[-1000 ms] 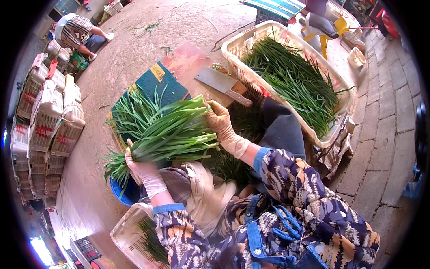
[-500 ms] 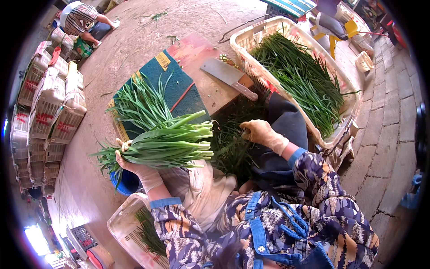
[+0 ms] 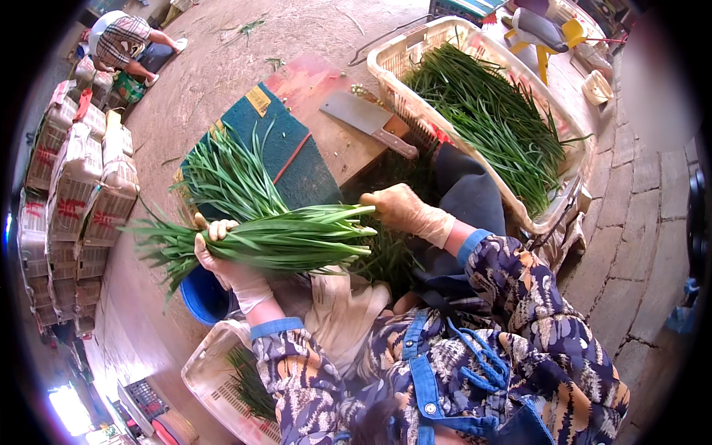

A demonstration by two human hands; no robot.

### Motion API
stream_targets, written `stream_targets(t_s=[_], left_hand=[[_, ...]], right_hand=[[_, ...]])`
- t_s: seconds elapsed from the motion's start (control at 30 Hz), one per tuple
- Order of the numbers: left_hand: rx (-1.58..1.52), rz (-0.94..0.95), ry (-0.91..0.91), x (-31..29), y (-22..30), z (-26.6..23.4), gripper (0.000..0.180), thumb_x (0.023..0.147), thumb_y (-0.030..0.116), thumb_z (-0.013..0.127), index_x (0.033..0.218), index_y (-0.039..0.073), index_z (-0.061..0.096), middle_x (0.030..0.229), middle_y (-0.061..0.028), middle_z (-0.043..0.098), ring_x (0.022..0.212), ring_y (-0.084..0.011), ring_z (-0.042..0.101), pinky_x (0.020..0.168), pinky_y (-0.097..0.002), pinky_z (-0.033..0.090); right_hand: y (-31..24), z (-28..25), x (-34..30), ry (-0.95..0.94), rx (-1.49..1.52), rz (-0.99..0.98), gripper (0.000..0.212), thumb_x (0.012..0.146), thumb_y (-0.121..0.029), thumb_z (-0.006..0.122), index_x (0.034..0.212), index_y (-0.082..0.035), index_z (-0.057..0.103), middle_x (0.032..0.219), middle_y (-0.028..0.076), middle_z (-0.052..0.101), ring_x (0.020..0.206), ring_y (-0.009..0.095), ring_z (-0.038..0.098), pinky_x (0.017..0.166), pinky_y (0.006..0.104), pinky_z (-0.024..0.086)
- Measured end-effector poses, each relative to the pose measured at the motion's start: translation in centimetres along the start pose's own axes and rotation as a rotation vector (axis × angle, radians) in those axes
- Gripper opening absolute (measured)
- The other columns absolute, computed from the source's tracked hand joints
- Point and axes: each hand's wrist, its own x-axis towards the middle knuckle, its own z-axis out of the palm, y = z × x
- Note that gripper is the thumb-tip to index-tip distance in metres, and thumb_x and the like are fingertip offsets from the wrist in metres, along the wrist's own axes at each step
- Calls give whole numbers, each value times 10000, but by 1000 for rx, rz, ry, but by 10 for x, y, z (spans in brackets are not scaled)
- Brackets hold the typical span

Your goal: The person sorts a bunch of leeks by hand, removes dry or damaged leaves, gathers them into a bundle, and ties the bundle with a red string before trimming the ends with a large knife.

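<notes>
Leafy bunch (image 3: 297,241) — crates (image 3: 76,185) (red-lettered) leftward

Two gloved hands (image 3: 226,256) (image 3: 408,211), one held bunch (image 3: 297,241), one cleaver (image 3: 357,113) and two crates of greens (image 3: 394,73) (image 3: 208,371) (one partly hidden) are counted.

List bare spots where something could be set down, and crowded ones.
Free: teal mat between the red strip and wooden board; floor between stacked crates and mat. Crowded: the mat's left, under loose greens; its near edge, by the held bunch; the filled right-hand crate.
</notes>
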Motion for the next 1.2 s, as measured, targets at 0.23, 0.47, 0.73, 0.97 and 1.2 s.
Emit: stream_targets(t_s=[0.23, 0.47, 0.73, 0.97, 1.2], left_hand=[[-206, 91, 106, -7, 11, -9, 290, 886, 197, 603, 1143, 69, 647, 700, 45, 497, 675, -65, 473, 754, -234, 444], [-176, 18, 44, -5, 5, 1, 283, 898, 247, 605, 1142, 114, 654, 749, 56, 531, 780, -104, 512, 804, -273, 447], [-87, -14, -154, -4, 5, 2, 382, 917, 245, 571, 1253, 64, 589, 715, 34, 483, 714, -101, 472, 803, -271, 439], [-339, 56, -98, -4, 12, -3, 351, 870, 193, 661, 1199, 76, 627, 748, 54, 522, 719, -61, 514, 832, -245, 464], [-375, 129, 4, -9, 31, -19, 316, 864, 204, 665, 1158, 89, 653, 767, 37, 579, 725, -74, 553, 841, -264, 487]], right_hand=[[-33, -17, -43, 316, 1071, 354, 194, 846, -147, 745, 990, -21, 717, 830, 73, 680, 780, 147, 638, 695, 284, 511], [-80, -18, -20, 389, 1135, 285, 185, 908, -174, 690, 973, 0, 690, 887, 22, 653, 803, 96, 569, 745, 260, 470], [-57, 26, -44, 357, 1425, 518, 235, 964, -256, 622, 953, -23, 646, 866, -22, 624, 825, 67, 544, 775, 227, 447], [64, 40, -96, 768, 1167, 673, 269, 931, -322, 661, 844, -67, 649, 754, -56, 548, 693, 72, 492, 613, 243, 429], [-56, -26, -52, 317, 786, 330, 164, 813, -211, 745, 854, -53, 729, 797, 112, 647, 798, 261, 622, 712, 368, 503]])
